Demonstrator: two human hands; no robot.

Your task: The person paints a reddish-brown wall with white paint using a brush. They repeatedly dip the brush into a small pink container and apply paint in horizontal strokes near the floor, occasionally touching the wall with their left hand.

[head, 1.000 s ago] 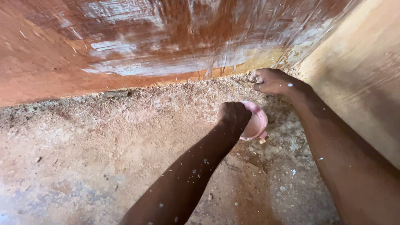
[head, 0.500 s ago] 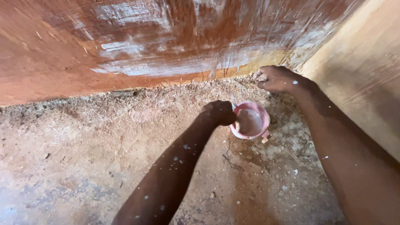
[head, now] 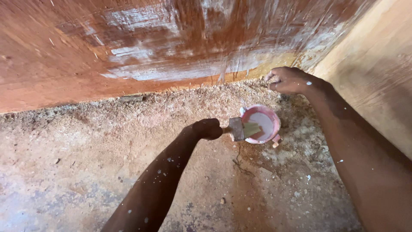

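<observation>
The left hand (head: 207, 128) is closed in a fist around the handle of a flat paintbrush with pale bristles and a metal ferrule (head: 242, 129); the brush lies roughly level, and its bristles reach over the rim of a small round pink cup holding whitish liquid (head: 262, 124); the cup stands on the ground just beyond the left hand. A second ago the left fist covered most of the cup from above and no brush showed; half a second ago the fist sat beside the cup; now it is drawn back toward the person, the brush head is exposed, and the cup is open to view; the bristles appear to be at the liquid or just leaving it, though whether they are wet cannot be told. The right hand (head: 289, 80) has kept its place; it rests farther out, fingers curled, at the foot of the large reddish-brown wooden panel streaked with white (head: 171, 51); whether it grips anything cannot be told. The dusty reddish earth floor (head: 86, 172) carries a band of pale sawdust and wood shavings (head: 171, 103) along the base of the panel; a plain tan board (head: 377, 73) stands at the right, meeting the panel at the far corner.
</observation>
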